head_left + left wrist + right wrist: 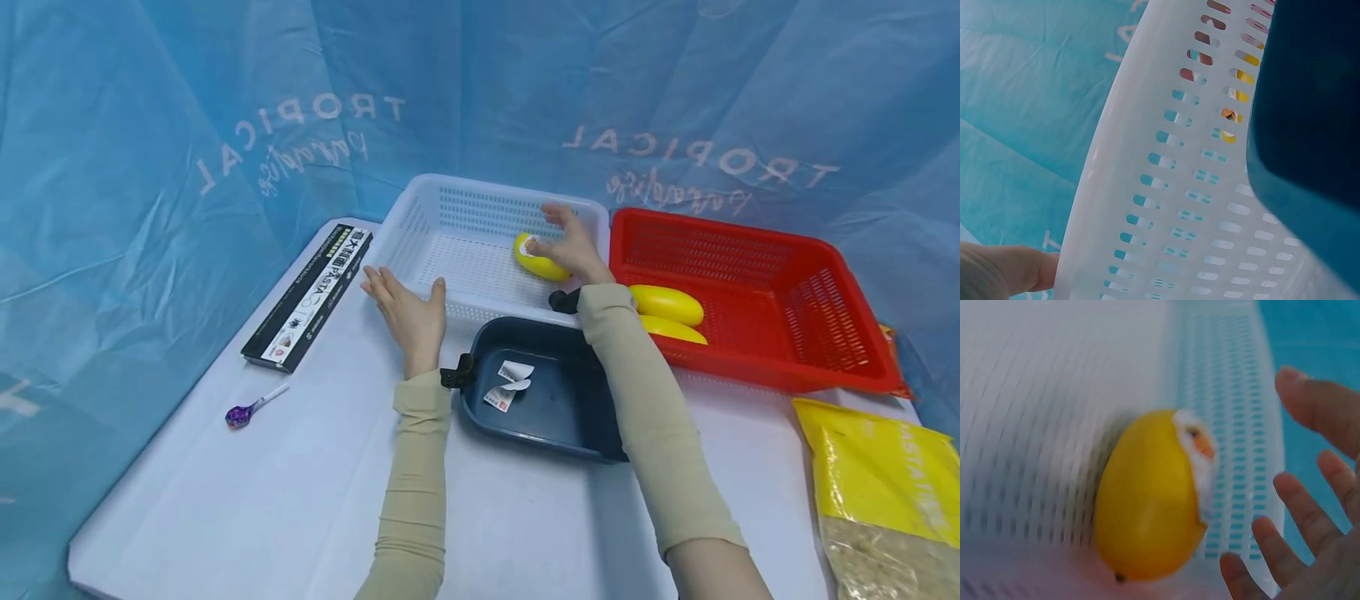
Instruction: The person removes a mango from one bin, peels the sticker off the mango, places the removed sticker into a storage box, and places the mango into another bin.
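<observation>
A yellow, mango-shaped fruit [542, 262] with a ragged white patch on one side lies in the right part of the white basket [480, 296]. Over the basket, beside the fruit, is my right hand [573, 246]; its fingers are spread and hold nothing. In the right wrist view the same fruit [1147, 500] sits apart from the fingertips [1291, 487]. My left hand [408, 317] is at the basket's front left corner, fingers extended. In the left wrist view part of that hand [1007, 269] meets the basket's rim [1094, 150]; whether it presses there I cannot tell.
Nearest the arms stands a dark basin [555, 408] with paper scraps [510, 385]. The red basket [750, 350] at right contains yellow fruits [666, 305]. A black pasta box [307, 296] and a lollipop [240, 415] lie left, a yellow bag [885, 475] right.
</observation>
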Tool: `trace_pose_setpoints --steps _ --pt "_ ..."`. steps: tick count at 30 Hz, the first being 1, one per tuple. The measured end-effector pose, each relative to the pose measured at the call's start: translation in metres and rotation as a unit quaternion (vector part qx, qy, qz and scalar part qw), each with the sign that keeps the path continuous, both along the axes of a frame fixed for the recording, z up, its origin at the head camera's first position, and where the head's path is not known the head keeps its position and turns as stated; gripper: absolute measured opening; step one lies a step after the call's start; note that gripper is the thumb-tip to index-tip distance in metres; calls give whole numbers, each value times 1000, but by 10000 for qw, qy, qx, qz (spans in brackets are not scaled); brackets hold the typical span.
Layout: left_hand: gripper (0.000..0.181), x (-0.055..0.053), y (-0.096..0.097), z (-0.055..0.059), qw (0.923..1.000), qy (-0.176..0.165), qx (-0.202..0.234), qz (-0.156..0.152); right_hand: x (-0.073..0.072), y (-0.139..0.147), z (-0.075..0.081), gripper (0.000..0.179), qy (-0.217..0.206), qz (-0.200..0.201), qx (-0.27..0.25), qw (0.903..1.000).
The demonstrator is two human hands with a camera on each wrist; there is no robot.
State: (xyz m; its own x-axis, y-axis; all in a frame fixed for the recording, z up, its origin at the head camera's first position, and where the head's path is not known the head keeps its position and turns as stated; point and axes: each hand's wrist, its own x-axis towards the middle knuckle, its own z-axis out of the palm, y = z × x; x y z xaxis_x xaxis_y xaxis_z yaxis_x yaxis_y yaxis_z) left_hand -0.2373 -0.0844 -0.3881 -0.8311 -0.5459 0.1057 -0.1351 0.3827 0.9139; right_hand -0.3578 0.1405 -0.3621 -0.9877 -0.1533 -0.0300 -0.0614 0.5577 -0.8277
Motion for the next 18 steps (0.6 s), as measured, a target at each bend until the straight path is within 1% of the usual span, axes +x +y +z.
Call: trace_pose_setpoints --steps 5,8,10,15,18 --pt "91 0 1 0 10000 37 -15 15 -2 -1 -3 75 -234 22 505 9984" --pt "91 0 1 0 10000 -13 -34 -5 -3 -1 -6 78 -271 3 815 9963" --pt "91 0 1 0 10000 -44 -33 -26 -3 0 -7 79 -397 -14 949 9947" --pt "90 1 0 0 10000 -46 -27 -16 -2 -4 -9 81 -835 -55 1054 9909" --pt "90 1 -1 0 10000 -31 -25 -2 -3 -7 -9 82 -903 -18 1126 9895"
